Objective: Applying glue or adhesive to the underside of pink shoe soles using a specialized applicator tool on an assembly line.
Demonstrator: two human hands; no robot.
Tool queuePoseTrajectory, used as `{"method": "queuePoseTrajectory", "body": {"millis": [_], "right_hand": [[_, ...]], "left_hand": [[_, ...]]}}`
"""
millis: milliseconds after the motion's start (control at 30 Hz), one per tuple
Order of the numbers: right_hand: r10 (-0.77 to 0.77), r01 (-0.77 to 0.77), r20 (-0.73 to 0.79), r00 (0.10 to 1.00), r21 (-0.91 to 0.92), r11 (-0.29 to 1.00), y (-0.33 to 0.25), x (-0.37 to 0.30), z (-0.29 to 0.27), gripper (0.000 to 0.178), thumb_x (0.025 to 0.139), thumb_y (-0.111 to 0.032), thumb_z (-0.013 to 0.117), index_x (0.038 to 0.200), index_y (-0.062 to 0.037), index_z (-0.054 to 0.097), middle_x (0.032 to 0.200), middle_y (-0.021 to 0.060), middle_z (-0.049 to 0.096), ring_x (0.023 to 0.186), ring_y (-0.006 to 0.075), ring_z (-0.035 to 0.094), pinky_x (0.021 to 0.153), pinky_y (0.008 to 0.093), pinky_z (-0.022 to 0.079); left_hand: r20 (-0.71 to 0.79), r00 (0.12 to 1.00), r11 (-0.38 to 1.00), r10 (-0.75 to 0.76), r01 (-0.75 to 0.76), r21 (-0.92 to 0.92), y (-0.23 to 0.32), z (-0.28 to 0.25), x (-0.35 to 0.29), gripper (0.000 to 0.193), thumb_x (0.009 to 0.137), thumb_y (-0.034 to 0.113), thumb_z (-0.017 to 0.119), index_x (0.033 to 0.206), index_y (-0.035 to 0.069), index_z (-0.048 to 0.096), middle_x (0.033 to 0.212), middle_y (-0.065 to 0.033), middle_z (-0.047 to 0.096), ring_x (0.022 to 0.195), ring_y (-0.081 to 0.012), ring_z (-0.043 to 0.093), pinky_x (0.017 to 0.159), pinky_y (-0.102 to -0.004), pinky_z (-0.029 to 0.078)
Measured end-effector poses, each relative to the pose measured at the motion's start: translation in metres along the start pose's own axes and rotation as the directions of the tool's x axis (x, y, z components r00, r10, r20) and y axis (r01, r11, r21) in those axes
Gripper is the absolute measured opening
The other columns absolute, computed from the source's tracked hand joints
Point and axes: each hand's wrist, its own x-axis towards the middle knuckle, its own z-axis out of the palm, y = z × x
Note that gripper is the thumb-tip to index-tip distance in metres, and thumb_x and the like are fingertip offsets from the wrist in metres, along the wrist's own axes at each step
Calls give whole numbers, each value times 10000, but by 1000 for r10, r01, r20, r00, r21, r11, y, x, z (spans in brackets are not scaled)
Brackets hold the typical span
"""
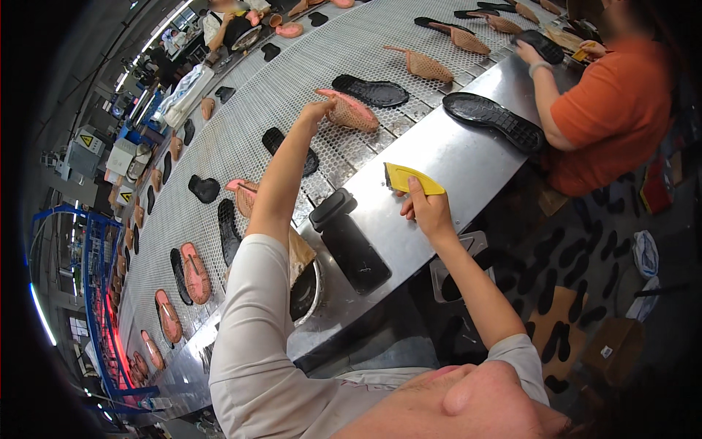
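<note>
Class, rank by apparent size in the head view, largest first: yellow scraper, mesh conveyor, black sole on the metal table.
1. Mesh conveyor
2. Black sole
3. Yellow scraper, partly covered by the right hand

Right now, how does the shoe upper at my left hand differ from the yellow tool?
The shoe upper is tan, woven and pink inside; the yellow tool looks smooth. The shoe upper is over the mesh conveyor, at your left hand; the yellow tool is in your right hand, over the metal ledge.
</note>
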Motion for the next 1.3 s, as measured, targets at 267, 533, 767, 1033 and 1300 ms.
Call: {"method": "queuePoseTrajectory", "body": {"millis": [267, 533, 767, 1033, 1300], "right_hand": [[39, -38, 26, 999, -38, 999, 7, 5, 3, 398, 943, -342, 438, 866, 7, 614, 592, 47, 578, 446, 82, 515, 416, 209, 410], [-51, 61, 47, 998, -229, 971, -12, -14, 12, 412, 956, -345, 418, 1048, 21, 584, 801, 67, 627, 606, 110, 593, 515, 230, 468], [74, -510, 670, 739, 484, 710, -120, -166, 125, 514, 958, -428, 322, 1257, -17, 403, 1092, 167, 566, 923, 265, 590, 760, 435, 524], [208, -502, 591, 780, 391, 771, -101, -203, 169, 432, 947, -407, 388, 1152, -40, 484, 989, 108, 592, 579, 146, 467, 531, 335, 455], [22, -274, 473, 881, 471, 839, -103, -182, 182, 460, 949, -407, 377, 1181, -24, 483, 971, 139, 619, 766, 196, 611, 655, 338, 521]], "left_hand": [[262, 855, 894, 447, -419, -160, -10, -118, -55, 274, 866, 241, 587, 1032, 23, 605, 865, 5, 584, 770, -87, 506, 693, -230, 393], [364, 824, 865, 435, -270, -424, -14, -195, -357, 245, 801, 111, 516, 1000, 9, 616, 791, 35, 571, 732, -55, 500, 648, -233, 410], [540, 760, 393, 361, 401, -827, -125, -126, -528, 374, 746, 71, 454, 1053, -112, 565, 978, -132, 633, 861, -158, 612, 820, -278, 475], [510, 794, 68, 331, 519, -852, -149, -89, -569, 612, 851, 489, 470, 1159, -39, 484, 1056, -145, 588, 891, -202, 606, 803, -322, 500], [277, 954, 6, 117, 278, -961, -218, -73, -552, 967, 676, 734, 490, 1281, -13, 385, 1096, -162, 552, 976, -276, 575, 849, -392, 490]]}}
